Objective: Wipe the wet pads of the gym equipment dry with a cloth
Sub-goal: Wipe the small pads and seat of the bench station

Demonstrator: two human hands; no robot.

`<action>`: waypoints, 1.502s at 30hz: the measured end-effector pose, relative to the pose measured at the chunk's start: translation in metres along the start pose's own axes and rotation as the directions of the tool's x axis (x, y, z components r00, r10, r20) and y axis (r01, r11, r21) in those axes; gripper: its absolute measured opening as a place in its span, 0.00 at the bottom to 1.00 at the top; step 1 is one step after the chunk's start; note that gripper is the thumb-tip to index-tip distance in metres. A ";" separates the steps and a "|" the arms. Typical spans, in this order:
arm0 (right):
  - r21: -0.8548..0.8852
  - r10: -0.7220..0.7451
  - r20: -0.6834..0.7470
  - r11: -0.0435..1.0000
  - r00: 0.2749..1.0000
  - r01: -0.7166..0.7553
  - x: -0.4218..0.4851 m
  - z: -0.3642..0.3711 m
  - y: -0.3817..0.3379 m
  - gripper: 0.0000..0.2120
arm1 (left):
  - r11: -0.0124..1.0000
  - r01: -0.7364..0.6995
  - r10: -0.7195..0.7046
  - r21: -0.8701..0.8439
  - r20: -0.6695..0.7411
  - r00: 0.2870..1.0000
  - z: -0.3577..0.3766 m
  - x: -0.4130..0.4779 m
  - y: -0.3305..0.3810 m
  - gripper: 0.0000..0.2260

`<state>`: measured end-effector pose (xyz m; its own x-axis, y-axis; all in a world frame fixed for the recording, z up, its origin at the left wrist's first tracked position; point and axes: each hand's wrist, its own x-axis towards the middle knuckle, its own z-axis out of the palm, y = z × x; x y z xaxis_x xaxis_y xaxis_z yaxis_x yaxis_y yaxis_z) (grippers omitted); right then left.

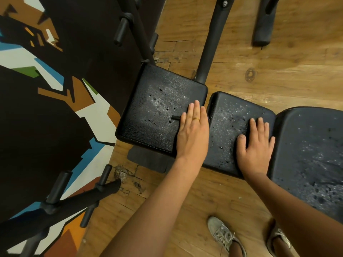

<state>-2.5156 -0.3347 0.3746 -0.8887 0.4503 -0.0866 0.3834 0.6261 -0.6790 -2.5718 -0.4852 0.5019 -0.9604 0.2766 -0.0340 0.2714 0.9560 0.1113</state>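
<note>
Three black pads lie in a row running left to right. The left pad (152, 108) is squarish, pebble-grained vinyl with a stitched near edge, while the middle pad (228, 127) and right pad (311, 145) are smoother and round-cornered (all beaded with droplets). The left hand (193, 130) rests flat, fingers straight, on the left pad's right edge. The right hand (256, 143) lies flat on the middle pad, grasping nothing. Beneath them is a worn plank floor (278, 71).

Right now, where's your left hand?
Head view: the left hand lies flat on the left pad, at its right edge, beside the middle pad where the right hand rests.
</note>
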 end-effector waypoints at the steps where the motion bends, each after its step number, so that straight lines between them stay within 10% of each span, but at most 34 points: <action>1: 0.000 0.001 0.001 1.000 1.000 -0.001 0.000 0.000 0.000 0.29 | 1.000 -0.007 0.007 0.006 0.014 1.000 0.000 -0.011 -0.002 0.33; 18: 0.009 -0.002 -0.006 1.000 1.000 0.002 0.000 0.000 0.000 0.30 | 1.000 0.009 -0.009 0.002 -0.011 1.000 -0.004 0.078 0.003 0.29; 30: 0.006 0.003 0.006 1.000 1.000 -0.003 0.000 -0.001 -0.001 0.29 | 0.999 -0.029 0.033 -0.032 0.124 0.992 -0.009 -0.072 -0.028 0.40; 40: 0.011 0.005 0.001 1.000 1.000 -0.005 0.000 -0.001 -0.002 0.29 | 0.964 0.267 -0.267 0.004 -0.020 0.963 -0.070 -0.044 -0.102 0.34; 45: 0.016 0.009 0.007 1.000 1.000 -0.009 0.000 -0.001 -0.001 0.29 | 0.992 0.098 -0.102 0.082 0.042 0.994 -0.052 -0.066 -0.088 0.31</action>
<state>-2.5154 -0.3349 0.3763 -0.8869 0.4516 -0.0973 0.3873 0.6119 -0.6896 -2.5360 -0.5927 0.5455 -0.9796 0.1814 -0.0866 0.1798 0.9834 0.0252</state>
